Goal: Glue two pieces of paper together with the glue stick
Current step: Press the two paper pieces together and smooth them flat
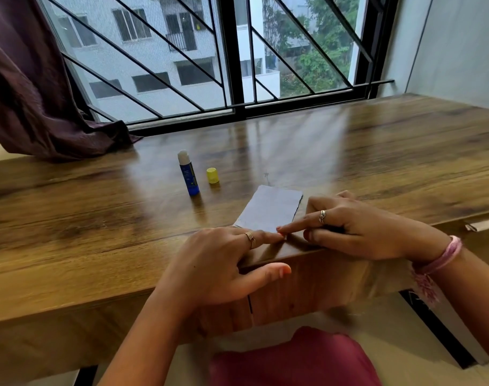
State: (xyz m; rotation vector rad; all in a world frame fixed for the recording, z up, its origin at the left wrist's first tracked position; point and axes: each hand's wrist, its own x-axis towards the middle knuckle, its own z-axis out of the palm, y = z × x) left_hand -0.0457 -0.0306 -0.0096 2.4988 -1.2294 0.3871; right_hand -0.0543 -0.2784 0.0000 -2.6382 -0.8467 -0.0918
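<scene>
A small grey-white piece of paper (268,208) lies flat near the front edge of the wooden table (98,218). My left hand (218,268) and my right hand (357,227) each press a fingertip on the paper's near corner, and the two fingertips touch. Whether a second sheet lies under it I cannot tell. A blue glue stick (188,174) stands upright and uncapped behind the paper on the left, white glue showing at its top. Its yellow cap (212,175) stands just right of it.
A dark purple curtain (34,87) drapes onto the table's far left corner. A window with black bars (232,57) runs along the table's back edge. A grey wall (457,45) closes the right side.
</scene>
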